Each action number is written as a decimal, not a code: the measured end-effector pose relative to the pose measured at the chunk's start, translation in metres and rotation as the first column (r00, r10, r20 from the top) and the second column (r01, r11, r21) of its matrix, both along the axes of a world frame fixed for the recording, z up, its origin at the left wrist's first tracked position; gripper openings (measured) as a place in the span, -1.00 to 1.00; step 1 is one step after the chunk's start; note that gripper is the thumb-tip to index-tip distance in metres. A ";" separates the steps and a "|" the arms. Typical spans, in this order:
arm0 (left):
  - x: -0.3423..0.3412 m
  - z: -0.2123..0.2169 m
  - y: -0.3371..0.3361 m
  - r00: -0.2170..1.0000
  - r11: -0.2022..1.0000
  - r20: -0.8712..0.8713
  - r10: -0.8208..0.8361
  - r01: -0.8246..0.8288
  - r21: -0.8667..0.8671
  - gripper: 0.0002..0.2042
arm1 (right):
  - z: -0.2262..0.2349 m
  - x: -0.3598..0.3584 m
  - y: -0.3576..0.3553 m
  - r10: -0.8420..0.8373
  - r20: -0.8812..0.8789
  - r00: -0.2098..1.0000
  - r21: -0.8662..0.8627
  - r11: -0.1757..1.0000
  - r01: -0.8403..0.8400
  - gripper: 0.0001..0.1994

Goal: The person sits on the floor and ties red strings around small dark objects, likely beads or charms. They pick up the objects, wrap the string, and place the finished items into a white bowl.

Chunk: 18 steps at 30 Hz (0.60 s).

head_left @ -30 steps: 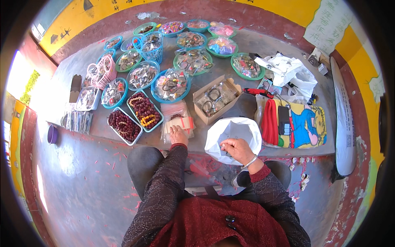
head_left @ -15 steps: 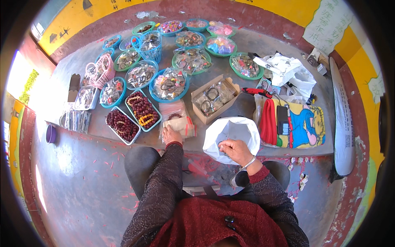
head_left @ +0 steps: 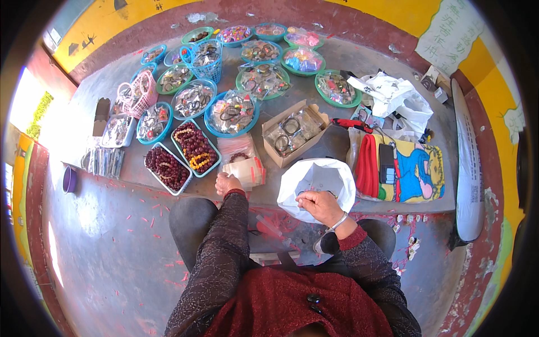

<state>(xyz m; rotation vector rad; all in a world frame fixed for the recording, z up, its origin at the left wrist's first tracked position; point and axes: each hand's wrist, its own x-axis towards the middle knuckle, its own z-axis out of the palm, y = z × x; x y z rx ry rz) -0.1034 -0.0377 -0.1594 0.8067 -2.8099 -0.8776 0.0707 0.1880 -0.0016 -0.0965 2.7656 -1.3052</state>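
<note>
My left hand (head_left: pixel 227 184) is at the platform's front edge with its fingers curled in. Whatever it may hold is hidden. Just beyond it lie clear plastic bags (head_left: pixel 231 144) with a dark red beaded bracelet (head_left: pixel 239 157) and flat tan packets (head_left: pixel 245 172) edged in red. Over the opening of a white plastic bag (head_left: pixel 291 178) my right hand (head_left: pixel 321 205) has thumb and fingers pinched together; I cannot make out what is between them. Two white trays of dark red bead bracelets, the nearer tray (head_left: pixel 185 190) and the farther one (head_left: pixel 215 165), stand left of the packets.
A cardboard box (head_left: pixel 279 159) of bagged bracelets stands beyond the white bag. Several baskets, among them a blue basket (head_left: pixel 211 132), hold small packaged trinkets farther back. At right are a folded colourful cloth (head_left: pixel 418 154), a black phone (head_left: pixel 386 157) and white bags (head_left: pixel 387 92).
My left hand has shifted slightly left and back off the tan packets, its fingers curling in. My right hand has stayed almost in place over the white bag.
</note>
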 end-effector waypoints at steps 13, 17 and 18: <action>-0.023 0.010 0.016 0.931 0.655 -0.352 0.097 0.207 0.727 -0.84 | 0.002 0.000 0.001 0.015 -0.037 0.999 0.033 0.999 -0.014 -0.78; -0.002 0.073 0.032 0.910 0.578 -0.410 -0.067 0.370 0.727 -0.87 | -0.006 0.001 0.004 -0.049 -0.133 0.990 -0.051 0.998 0.043 -0.77; 0.009 0.095 0.036 0.908 0.593 -0.397 -0.136 0.396 0.701 -0.88 | -0.006 0.002 0.005 -0.067 -0.138 0.988 -0.007 0.998 0.067 -0.77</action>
